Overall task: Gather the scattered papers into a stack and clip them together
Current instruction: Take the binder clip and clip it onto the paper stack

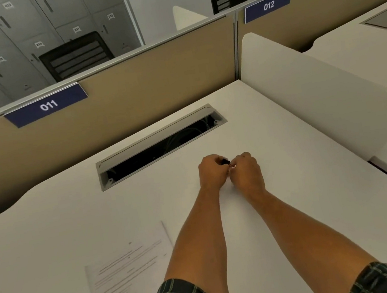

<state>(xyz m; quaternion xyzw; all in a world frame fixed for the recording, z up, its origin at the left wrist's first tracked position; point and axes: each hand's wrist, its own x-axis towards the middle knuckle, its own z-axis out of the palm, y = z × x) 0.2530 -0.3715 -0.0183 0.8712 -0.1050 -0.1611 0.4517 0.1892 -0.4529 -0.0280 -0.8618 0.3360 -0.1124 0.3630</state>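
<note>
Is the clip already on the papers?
No, the black clip is held between both hands, away from the papers lying near the left arm.

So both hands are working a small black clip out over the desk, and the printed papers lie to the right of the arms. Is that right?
One thing is off. In the head view the papers lie to the left of the arms, near the desk's front edge. The rest holds: the left hand and right hand meet around a small black clip out over the desk.
</note>
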